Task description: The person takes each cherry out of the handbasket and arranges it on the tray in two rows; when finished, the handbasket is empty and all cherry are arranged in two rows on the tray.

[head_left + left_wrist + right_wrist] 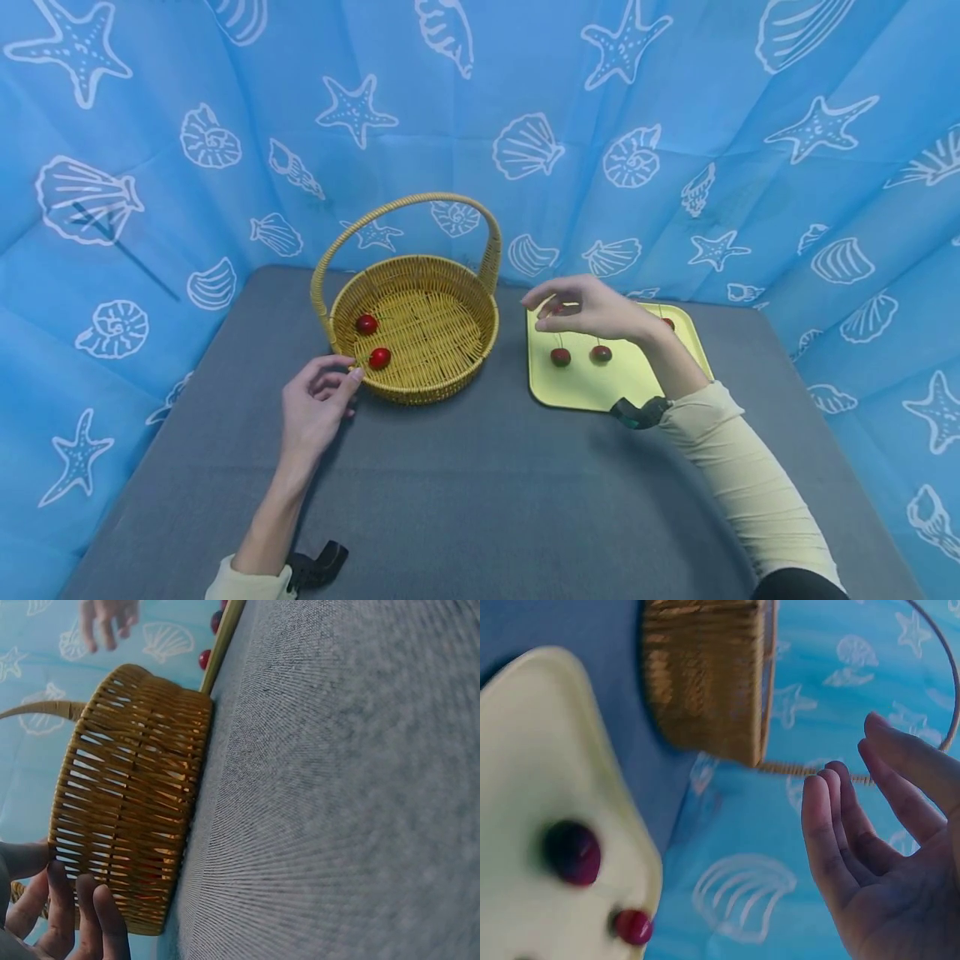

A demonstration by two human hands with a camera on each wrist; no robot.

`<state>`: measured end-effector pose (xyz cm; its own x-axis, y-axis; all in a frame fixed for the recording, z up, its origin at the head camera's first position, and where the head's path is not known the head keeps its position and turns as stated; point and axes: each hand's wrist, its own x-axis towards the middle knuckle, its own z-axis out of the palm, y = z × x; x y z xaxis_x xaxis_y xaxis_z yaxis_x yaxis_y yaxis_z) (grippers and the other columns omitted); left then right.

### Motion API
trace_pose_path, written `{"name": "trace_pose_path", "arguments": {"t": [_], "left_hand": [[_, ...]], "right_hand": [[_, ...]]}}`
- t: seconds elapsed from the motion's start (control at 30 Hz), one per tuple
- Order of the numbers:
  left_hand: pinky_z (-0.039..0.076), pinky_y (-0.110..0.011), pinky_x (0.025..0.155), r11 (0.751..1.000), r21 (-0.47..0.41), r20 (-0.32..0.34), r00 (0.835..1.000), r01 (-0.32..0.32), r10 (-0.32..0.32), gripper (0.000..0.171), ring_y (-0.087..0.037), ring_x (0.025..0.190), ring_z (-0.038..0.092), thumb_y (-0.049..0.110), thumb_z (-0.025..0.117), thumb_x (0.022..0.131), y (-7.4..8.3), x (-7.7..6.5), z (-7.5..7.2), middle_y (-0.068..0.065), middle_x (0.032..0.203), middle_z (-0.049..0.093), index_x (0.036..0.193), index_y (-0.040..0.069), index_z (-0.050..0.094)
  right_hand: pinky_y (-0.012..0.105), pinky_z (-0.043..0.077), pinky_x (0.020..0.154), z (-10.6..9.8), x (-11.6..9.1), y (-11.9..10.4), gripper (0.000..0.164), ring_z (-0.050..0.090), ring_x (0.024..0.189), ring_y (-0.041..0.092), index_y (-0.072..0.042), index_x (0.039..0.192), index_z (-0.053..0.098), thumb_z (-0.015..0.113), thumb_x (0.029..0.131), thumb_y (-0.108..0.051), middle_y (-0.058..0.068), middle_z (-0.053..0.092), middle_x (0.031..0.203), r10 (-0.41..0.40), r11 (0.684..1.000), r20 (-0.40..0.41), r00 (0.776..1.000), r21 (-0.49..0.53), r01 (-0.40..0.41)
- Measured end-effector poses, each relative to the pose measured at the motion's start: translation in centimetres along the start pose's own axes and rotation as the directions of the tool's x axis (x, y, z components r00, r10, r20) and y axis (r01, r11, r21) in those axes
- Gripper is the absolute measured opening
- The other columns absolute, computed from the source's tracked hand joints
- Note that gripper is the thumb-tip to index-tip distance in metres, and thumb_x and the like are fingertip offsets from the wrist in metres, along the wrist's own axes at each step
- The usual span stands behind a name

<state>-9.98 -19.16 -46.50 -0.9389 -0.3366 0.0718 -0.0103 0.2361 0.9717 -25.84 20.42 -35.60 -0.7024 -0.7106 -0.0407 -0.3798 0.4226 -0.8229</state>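
A yellow wicker basket (420, 392) with a tall arched handle stands on the table, with two red cherries (380, 358) inside at its left. My left hand (318, 404) grips the basket's near-left rim; in the left wrist view its fingers (88, 915) lie against the woven wall. Over the back left of a pale yellow tray (637, 383) hovers my right hand (588, 310), fingers bent and apart, nothing between them in the right wrist view. Several darker cherries (560, 357) with stems lie on the tray, one partly hidden behind the right hand.
Grey cloth covers the table (465, 500). A blue curtain (450, 125) with white shells and starfish hangs behind and at both sides. The basket's handle (408, 200) rises high above its rim, left of the right hand.
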Motion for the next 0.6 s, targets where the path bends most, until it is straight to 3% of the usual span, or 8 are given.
{"name": "trace_pose_path", "arguments": {"t": [0.23,0.37,0.6], "left_hand": [[0.064,-0.027,0.06,1.0,-0.004,0.003,1.0,0.006,-0.006,0.026,-0.021,0.076,0.074,0.022,0.08,0.102,0.0,-0.1,0.0,-0.013,0.093,0.077,0.123,0.009,0.073],[0.064,-0.027,0.06,1.0,-0.009,0.005,1.0,0.007,-0.007,0.025,-0.02,0.076,0.074,0.021,0.08,0.102,0.1,-0.1,-0.1,-0.011,0.092,0.076,0.123,0.009,0.073],[0.064,-0.026,0.059,0.999,-0.036,0.013,1.0,0.007,-0.007,0.025,-0.015,0.074,0.073,0.021,0.08,0.101,0.4,-0.3,-0.1,-0.004,0.088,0.076,0.122,0.008,0.073]], "right_hand": [[0.039,0.063,0.108,1.9,4.1,-2.3,0.039,0.073,0.118,0.028,-0.006,0.137,0.071,0.079,0.099,-0.007,0.014,0.074,0.137,-0.058,0.998,0.063,0.996,0.012,0.057],[0.044,0.063,0.107,3.1,6.4,-2.8,0.038,0.074,0.117,0.026,-0.008,0.136,0.072,0.08,0.099,-0.01,0.012,0.075,0.136,-0.092,0.996,0.1,0.991,-0.003,0.092],[0.038,0.063,0.107,5.2,10.2,-3.8,0.037,0.075,0.118,0.029,-0.005,0.134,0.072,0.08,0.099,-0.009,0.012,0.075,0.134,-0.133,0.991,0.196,0.971,0.009,0.134]]}}
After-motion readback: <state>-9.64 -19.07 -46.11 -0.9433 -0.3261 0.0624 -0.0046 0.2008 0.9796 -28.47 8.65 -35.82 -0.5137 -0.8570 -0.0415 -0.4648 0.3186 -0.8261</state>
